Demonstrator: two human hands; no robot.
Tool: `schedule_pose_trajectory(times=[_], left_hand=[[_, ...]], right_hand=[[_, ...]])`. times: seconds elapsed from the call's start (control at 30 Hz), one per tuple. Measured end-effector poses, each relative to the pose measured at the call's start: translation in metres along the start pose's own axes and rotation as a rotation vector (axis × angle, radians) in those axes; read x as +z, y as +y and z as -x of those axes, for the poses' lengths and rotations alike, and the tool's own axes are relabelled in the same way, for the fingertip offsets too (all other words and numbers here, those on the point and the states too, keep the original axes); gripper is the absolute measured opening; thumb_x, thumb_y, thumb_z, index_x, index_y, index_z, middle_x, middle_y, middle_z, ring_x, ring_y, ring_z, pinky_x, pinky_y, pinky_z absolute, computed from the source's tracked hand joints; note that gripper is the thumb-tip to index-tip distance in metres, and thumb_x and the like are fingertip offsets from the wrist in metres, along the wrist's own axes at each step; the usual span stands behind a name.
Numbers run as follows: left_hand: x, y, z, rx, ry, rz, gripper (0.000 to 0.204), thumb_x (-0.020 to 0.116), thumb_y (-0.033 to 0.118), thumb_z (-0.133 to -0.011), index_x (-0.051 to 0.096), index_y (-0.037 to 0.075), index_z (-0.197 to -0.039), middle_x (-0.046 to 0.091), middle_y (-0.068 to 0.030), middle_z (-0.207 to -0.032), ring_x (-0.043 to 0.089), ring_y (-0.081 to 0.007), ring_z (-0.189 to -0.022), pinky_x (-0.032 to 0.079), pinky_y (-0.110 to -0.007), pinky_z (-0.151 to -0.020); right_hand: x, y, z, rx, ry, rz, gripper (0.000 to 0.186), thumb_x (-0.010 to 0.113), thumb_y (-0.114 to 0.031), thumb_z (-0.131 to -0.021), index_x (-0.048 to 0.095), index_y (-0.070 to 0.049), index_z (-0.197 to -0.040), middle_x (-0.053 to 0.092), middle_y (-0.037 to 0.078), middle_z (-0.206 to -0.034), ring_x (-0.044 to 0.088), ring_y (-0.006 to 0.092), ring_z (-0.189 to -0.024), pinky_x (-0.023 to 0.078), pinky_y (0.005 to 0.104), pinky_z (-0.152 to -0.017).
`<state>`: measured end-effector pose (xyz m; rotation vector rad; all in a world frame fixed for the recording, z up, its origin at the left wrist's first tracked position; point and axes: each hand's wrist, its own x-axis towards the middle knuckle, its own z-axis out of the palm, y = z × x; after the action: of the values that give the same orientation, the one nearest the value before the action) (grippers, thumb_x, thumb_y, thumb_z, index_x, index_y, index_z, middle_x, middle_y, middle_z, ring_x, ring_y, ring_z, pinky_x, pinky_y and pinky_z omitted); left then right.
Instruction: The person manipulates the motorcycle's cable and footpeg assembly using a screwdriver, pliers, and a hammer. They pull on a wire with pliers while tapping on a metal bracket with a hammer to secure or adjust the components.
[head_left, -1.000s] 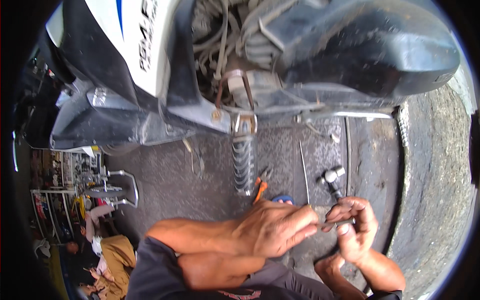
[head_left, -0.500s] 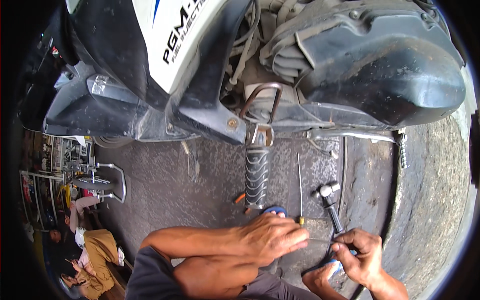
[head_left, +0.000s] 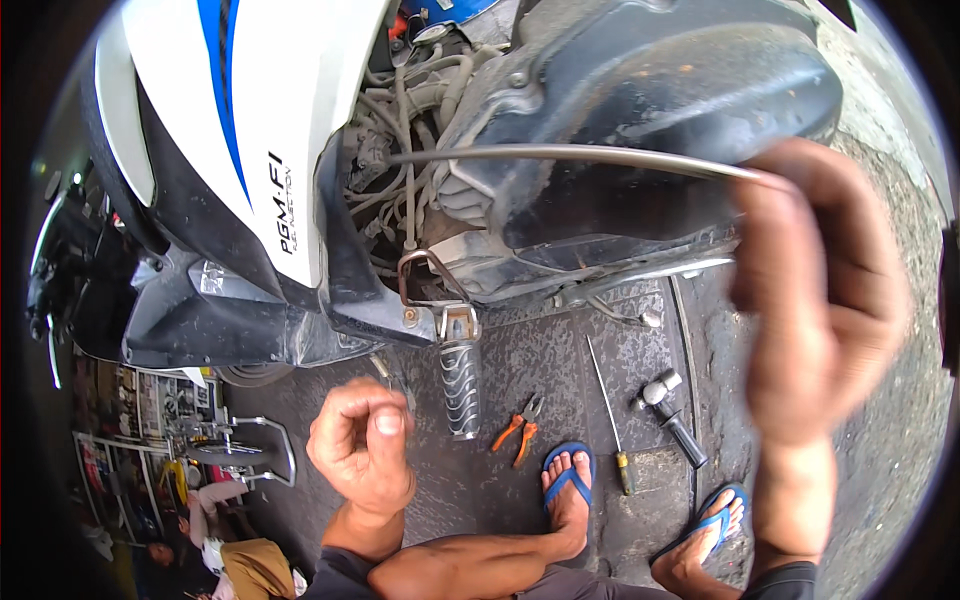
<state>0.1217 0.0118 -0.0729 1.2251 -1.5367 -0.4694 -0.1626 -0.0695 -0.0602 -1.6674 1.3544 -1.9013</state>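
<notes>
My right hand [head_left: 825, 300] is raised at the right, close to the camera, and slightly blurred. Its thumb and fingers pinch one end of a long, thin grey rod or wire [head_left: 570, 153]. The rod runs leftward in front of the scooter's [head_left: 640, 110] black engine-side cover, and its far end overlaps the exposed hoses. Lower and to the left, my left hand [head_left: 365, 450] is closed, thumb pressed to curled fingers. Whatever it may hold is hidden. It is left of the ribbed footpeg [head_left: 460, 390], apart from the rod.
On the floor lie orange-handled pliers [head_left: 518, 428], a screwdriver [head_left: 622, 465] with a yellow handle, and a hammer [head_left: 672, 415]. My feet wear blue flip-flops [head_left: 590, 465]. At the left are another two-wheeler [head_left: 235, 450] and a seated person [head_left: 250, 565].
My right hand has risen toward the camera with the rod. My left hand has moved left, away from the right. The view has shifted, showing pliers and both feet more fully.
</notes>
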Motion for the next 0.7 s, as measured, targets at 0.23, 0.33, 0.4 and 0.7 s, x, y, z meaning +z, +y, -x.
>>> schedule_pose_trajectory(times=[0.23, 0.33, 0.4, 0.7], left_hand=[[0.03, -0.019, -0.04, 0.217, 0.041, -0.258, 0.054, 0.061, 0.002, -0.09, 0.042, -0.01, -0.139, 0.053, -0.024, -0.138, 0.056, -0.0295, -0.125, 0.042, -0.04, -0.109], [0.045, -0.032, -0.054, 0.078, -0.044, -0.147, 0.063, 0.059, -0.003, -0.089, 0.033, -0.009, -0.147, 0.049, -0.0256, -0.142, 0.054, -0.0299, -0.129, 0.042, -0.04, -0.109], [0.046, -0.026, -0.061, 0.041, -0.037, -0.183, 0.064, 0.057, -0.004, -0.09, 0.03, -0.008, -0.148, 0.046, -0.0269, -0.144, 0.053, -0.0301, -0.13, 0.044, -0.038, -0.108], [0.053, -0.029, -0.08, -0.07, -0.064, 0.042, 0.064, 0.051, -0.005, -0.091, 0.026, -0.011, -0.15, 0.04, -0.0311, -0.149, 0.052, -0.0309, -0.132, 0.048, -0.031, -0.102]], right_hand=[[0.127, 0.004, 0.028, -0.071, 0.166, -0.248, 0.009, 0.07, 0.002, -0.084, 0.066, -0.001, -0.092, 0.065, 0.011, -0.078, 0.063, 0.0196, -0.059, 0.049, 0.0297, -0.051], [0.141, -0.002, 0.032, -0.028, 0.178, -0.29, 0.01, 0.07, 0.003, -0.083, 0.065, 0.0, -0.092, 0.066, 0.011, -0.078, 0.064, 0.0217, -0.06, 0.051, 0.0312, -0.052], [0.147, -0.009, 0.032, 0.019, 0.17, -0.338, 0.011, 0.07, 0.003, -0.083, 0.065, 0.0, -0.092, 0.066, 0.012, -0.079, 0.065, 0.0226, -0.06, 0.052, 0.0317, -0.052], [0.154, -0.004, 0.032, 0.011, 0.103, -0.306, 0.013, 0.069, 0.002, -0.083, 0.066, 0.002, -0.095, 0.067, 0.013, -0.082, 0.068, 0.0237, -0.062, 0.054, 0.0313, -0.053]])
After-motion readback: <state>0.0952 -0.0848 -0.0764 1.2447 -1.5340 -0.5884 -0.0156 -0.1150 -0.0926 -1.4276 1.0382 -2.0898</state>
